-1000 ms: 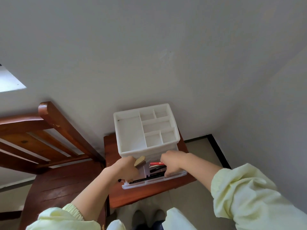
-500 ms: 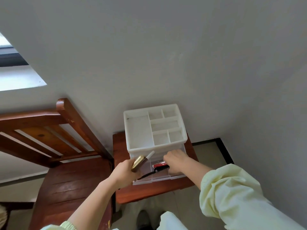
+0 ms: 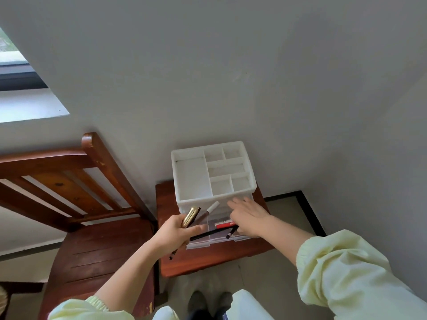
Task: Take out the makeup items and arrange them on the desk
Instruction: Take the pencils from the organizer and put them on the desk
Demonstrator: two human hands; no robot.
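Note:
A white plastic organiser [image 3: 191, 179] with empty top compartments stands on a small wooden desk [image 3: 208, 257]. Its clear drawer [image 3: 219, 239] is pulled out, with a red tube [image 3: 225, 225] and black pencils [image 3: 215, 233] inside. My left hand [image 3: 175, 232] grips a gold tube [image 3: 190, 217], a brown tube with a white cap [image 3: 209, 210] and a thin dark pencil, lifted just left of the drawer. My right hand [image 3: 250, 217] reaches into the drawer with fingers spread, lying over the items; whether it touches them is hidden.
A wooden chair [image 3: 87, 227] stands against the desk's left side. White walls close in behind and to the right. A window [image 3: 13, 61] is at the upper left. My feet [image 3: 208, 301] are on the tiled floor below the desk's front edge.
My left hand has lifted the gold tube and other items out of the drawer toward the left. My right hand has opened and spread over the drawer. The view has shifted right.

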